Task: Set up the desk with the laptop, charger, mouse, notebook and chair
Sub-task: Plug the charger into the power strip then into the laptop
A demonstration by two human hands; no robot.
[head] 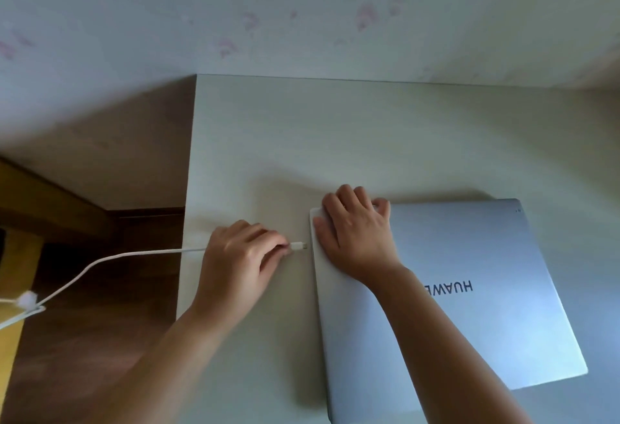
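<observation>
A closed silver laptop (476, 289) lies on the pale desk (335, 128), lid up. My right hand (355, 232) rests on its far left corner, fingers curled over the back edge. My left hand (238, 255) pinches the plug of a white charger cable (134, 253). The plug's tip (299, 246) points at the laptop's left edge, a small gap away. The cable trails left off the desk toward a white tie at the frame's left edge.
The desk's left edge runs down at about x 560, with dark wooden floor (84, 356) beyond it. Yellow-brown wooden furniture (20, 208) stands at the far left. A pale patterned wall (302, 14) backs the desk.
</observation>
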